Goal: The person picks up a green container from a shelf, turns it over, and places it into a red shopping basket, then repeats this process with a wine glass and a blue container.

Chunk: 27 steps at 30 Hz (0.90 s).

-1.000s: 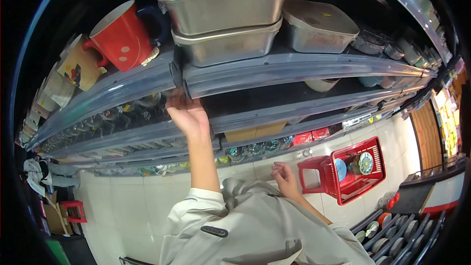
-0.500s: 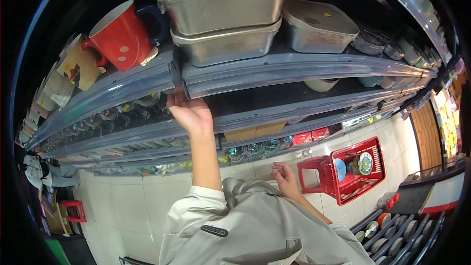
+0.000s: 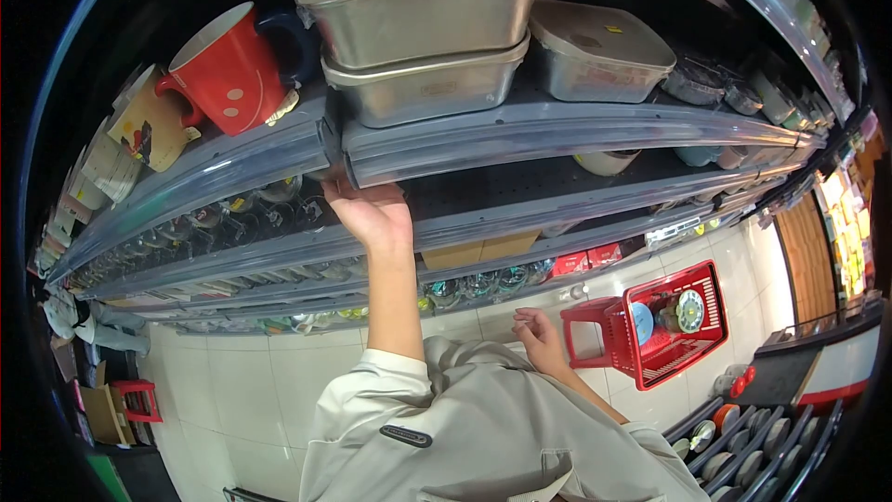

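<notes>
My left hand (image 3: 373, 216) reaches up under the lip of the upper shelf (image 3: 502, 141), palm turned up, at the joint between two clear shelf-edge strips. Its fingertips are hidden behind the strip, so I cannot see whether they hold anything. Above it stand stacked metal food containers (image 3: 426, 84) and a red mug (image 3: 228, 70) with pale dots. Glass cups (image 3: 223, 220) line the shelf just left of the hand. My right hand (image 3: 541, 338) hangs low by my side, fingers loosely bent and apart, holding nothing, near a red shopping basket (image 3: 635, 367).
In the basket lie a blue round item (image 3: 642, 323) and a patterned round-topped item (image 3: 689, 310). Another metal container (image 3: 599, 60) and a pale bowl (image 3: 609, 163) sit to the right. At far left are a person (image 3: 102, 330) and a red stool (image 3: 139, 401).
My left hand has shifted slightly right along the shelf lip, its fingers further under the edge. The right hand is nearly unchanged. The person at far left has moved a little.
</notes>
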Available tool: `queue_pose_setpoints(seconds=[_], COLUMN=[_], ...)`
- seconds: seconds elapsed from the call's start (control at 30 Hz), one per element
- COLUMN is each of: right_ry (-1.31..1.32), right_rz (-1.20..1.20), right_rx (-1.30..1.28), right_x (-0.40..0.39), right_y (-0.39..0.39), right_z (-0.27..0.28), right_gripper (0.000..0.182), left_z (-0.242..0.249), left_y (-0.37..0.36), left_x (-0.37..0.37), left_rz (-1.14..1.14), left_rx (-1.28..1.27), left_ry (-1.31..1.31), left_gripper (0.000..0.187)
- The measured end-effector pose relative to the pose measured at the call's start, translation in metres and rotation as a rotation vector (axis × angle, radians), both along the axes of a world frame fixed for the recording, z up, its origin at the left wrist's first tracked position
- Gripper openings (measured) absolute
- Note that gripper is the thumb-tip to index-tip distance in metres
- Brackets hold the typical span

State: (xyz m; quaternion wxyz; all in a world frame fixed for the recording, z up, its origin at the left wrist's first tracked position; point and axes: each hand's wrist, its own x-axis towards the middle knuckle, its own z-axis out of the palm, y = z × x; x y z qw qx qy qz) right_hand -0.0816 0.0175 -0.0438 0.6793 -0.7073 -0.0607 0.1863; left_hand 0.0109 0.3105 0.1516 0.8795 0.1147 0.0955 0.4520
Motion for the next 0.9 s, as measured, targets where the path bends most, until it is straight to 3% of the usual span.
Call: queue_pose_setpoints(seconds=[0.9], right_ry=[0.004], right_rz=[0.015], right_rx=[0.005], right_x=[0.005], right_y=[0.006], right_z=[-0.003], right_gripper=[0.028], left_z=[-0.014], left_y=[0.001], left_x=[0.011], left_rz=[-0.014], left_rx=[0.016], left_ry=[-0.060], left_gripper=[0.050])
